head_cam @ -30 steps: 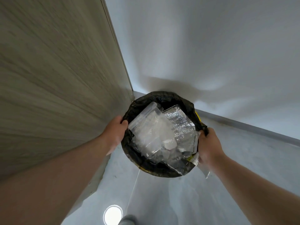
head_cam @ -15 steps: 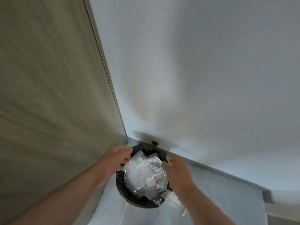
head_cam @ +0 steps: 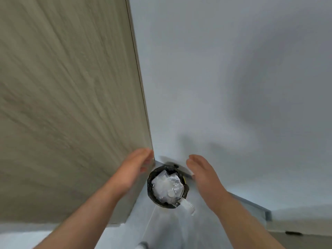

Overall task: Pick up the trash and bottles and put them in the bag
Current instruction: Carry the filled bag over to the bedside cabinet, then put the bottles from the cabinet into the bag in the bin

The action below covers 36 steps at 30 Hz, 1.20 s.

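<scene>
Bag (head_cam: 162, 204) full of clear trash (head_cam: 166, 186); probably a bottle (head_cam: 187, 206) protrudes at 4 o'clock. Left hand (head_cam: 136, 166) at 10 o'clock, right hand (head_cam: 203, 174) at 2 o'clock: fingers relaxed, holding nothing.

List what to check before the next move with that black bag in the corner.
1. Left hand free: ok, fingers relaxed, holding nothing, above the bag.
2. Right hand free: ok, open and off the bag.
3. Bag standing with its mouth open: ok.
4. All trash inside the rim: not ok, a clear bottle sticks out past the rim on the right-hand side.
5. Room left in the bag: not ok, clear plastic is piled about level with the rim.
6. More trash left on the floor: cannot tell, only this corner is in view.
</scene>
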Available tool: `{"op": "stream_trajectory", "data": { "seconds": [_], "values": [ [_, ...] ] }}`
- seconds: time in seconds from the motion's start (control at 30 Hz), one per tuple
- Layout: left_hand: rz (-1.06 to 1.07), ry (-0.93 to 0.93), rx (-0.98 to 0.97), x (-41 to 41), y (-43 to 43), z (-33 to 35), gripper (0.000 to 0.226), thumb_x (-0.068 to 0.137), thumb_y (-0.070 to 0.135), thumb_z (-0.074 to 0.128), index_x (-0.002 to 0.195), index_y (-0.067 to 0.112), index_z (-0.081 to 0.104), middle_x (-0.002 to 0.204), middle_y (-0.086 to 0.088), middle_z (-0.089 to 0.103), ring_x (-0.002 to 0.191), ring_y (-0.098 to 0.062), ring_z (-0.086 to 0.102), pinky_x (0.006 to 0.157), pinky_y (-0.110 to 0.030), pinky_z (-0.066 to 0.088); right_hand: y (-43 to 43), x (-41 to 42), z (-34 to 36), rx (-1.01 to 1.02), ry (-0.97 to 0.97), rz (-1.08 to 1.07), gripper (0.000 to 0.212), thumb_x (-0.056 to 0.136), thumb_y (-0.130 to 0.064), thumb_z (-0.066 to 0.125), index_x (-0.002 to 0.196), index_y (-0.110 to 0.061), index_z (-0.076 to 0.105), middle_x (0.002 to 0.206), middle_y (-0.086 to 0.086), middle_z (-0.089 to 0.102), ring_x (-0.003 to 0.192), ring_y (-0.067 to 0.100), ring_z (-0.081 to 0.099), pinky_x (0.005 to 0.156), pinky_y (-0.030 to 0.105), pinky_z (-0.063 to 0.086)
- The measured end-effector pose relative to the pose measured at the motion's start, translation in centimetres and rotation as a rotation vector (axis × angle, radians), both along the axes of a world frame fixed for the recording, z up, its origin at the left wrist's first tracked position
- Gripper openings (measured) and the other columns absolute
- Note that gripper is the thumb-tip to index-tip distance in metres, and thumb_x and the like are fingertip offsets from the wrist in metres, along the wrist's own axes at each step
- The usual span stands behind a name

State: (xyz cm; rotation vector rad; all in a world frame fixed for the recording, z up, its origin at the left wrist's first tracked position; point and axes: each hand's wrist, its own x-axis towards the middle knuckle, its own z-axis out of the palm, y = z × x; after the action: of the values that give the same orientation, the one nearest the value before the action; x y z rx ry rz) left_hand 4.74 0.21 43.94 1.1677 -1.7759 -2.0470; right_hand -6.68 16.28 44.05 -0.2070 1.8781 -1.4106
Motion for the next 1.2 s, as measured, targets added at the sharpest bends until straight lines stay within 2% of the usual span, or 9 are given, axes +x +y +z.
{"op": "stream_trajectory", "data": {
  "seconds": [0.1, 0.2, 0.33, 0.47, 0.63, 0.77, 0.97, 1.07, 1.2],
  "values": [
    [0.079, 0.011, -0.054, 3.7, 1.7, 4.3, 0.041, 0.071, 0.051, 0.053, 0.096, 0.021, 0.066, 0.102, 0.0, 0.068, 0.106, -0.021, 0.062, 0.097, -0.041, 0.048, 2.2, 2.0, 3.4, -0.012, 0.031, 0.081, 0.022, 0.092, -0.031, 0.055, 0.114, -0.03, 0.058, 0.119, -0.014, 0.058, 0.108, 0.002, 0.053, 0.106, 0.036, 0.039],
    [0.134, 0.038, -0.098, 8.1, 4.2, 7.4, 0.047, 0.068, 0.055, 0.054, 0.098, 0.022, 0.069, 0.106, 0.0, 0.07, 0.106, -0.017, 0.064, 0.097, -0.041, 0.05, 3.4, 4.2, 6.2, -0.029, 0.032, 0.205, 0.007, 0.093, -0.029, 0.054, 0.096, -0.029, 0.06, 0.093, -0.01, 0.058, 0.101, 0.018, 0.058, 0.103, 0.04, 0.04],
    [0.259, 0.071, -0.131, 14.2, 6.5, 10.2, 0.048, 0.072, 0.057, 0.05, 0.098, 0.022, 0.069, 0.11, -0.003, 0.069, 0.107, -0.019, 0.063, 0.096, -0.041, 0.05, 2.6, 7.8, 9.9, -0.074, 0.063, 0.368, 0.011, 0.092, -0.038, 0.055, 0.101, -0.041, 0.059, 0.106, -0.028, 0.056, 0.114, 0.014, 0.054, 0.107, 0.036, 0.037],
    [0.376, 0.063, -0.174, 21.4, 8.0, 12.4, 0.048, 0.071, 0.059, 0.046, 0.096, 0.027, 0.072, 0.108, 0.0, 0.071, 0.109, -0.018, 0.063, 0.093, -0.037, 0.051, 0.8, 13.2, 12.8, -0.118, 0.116, 0.545, 0.041, 0.084, -0.049, 0.056, 0.123, -0.034, 0.057, 0.117, -0.027, 0.054, 0.121, 0.007, 0.05, 0.11, 0.036, 0.035],
    [0.585, 0.056, -0.263, 33.3, 11.5, 14.8, 0.052, 0.072, 0.063, 0.043, 0.099, 0.028, 0.071, 0.112, 0.004, 0.069, 0.109, -0.012, 0.062, 0.096, -0.037, 0.05, -1.2, 22.1, 15.4, -0.189, 0.113, 0.796, 0.028, 0.096, -0.035, 0.049, 0.123, -0.033, 0.054, 0.111, -0.03, 0.05, 0.114, 0.01, 0.051, 0.089, 0.018, 0.038],
    [0.837, 0.061, -0.296, 44.3, 14.2, 15.9, 0.051, 0.067, 0.064, 0.048, 0.097, 0.031, 0.073, 0.112, 0.002, 0.069, 0.109, -0.015, 0.063, 0.095, -0.04, 0.05, -3.2, 31.1, 16.5, -0.248, 0.141, 0.949, 0.022, 0.095, -0.029, 0.052, 0.115, -0.031, 0.06, 0.119, -0.014, 0.058, 0.114, 0.004, 0.053, 0.107, 0.034, 0.037],
    [1.192, 0.063, -0.368, 62.2, 18.0, 18.2, 0.064, 0.052, 0.074, 0.064, 0.094, 0.027, 0.073, 0.105, 0.002, 0.072, 0.104, -0.016, 0.064, 0.085, -0.035, 0.05, -6.5, 47.5, 19.1, -0.321, 0.182, 1.164, 0.017, 0.097, -0.025, 0.048, 0.108, -0.03, 0.061, 0.113, -0.009, 0.061, 0.109, 0.008, 0.056, 0.103, 0.037, 0.042],
    [1.333, 0.065, -0.409, 69.3, 20.2, 19.5, 0.058, 0.059, 0.066, 0.057, 0.095, 0.023, 0.071, 0.107, -0.003, 0.069, 0.108, -0.023, 0.061, 0.081, -0.032, 0.048, -7.9, 54.4, 20.4, -0.37, 0.214, 1.231, 0.025, 0.097, -0.031, 0.047, 0.12, -0.027, 0.058, 0.122, -0.008, 0.058, 0.113, 0.013, 0.055, 0.106, 0.042, 0.041],
    [1.43, 0.106, -0.465, 75.1, 21.5, 20.6, 0.069, 0.057, 0.061, 0.051, 0.104, 0.013, 0.066, 0.112, -0.01, 0.067, 0.106, -0.023, 0.061, 0.09, -0.039, 0.05, -9.7, 61.8, 21.7, -0.398, 0.205, 1.299, 0.026, 0.096, -0.034, 0.048, 0.12, -0.029, 0.057, 0.123, -0.008, 0.058, 0.11, 0.014, 0.056, 0.104, 0.044, 0.043]
  ]
}}
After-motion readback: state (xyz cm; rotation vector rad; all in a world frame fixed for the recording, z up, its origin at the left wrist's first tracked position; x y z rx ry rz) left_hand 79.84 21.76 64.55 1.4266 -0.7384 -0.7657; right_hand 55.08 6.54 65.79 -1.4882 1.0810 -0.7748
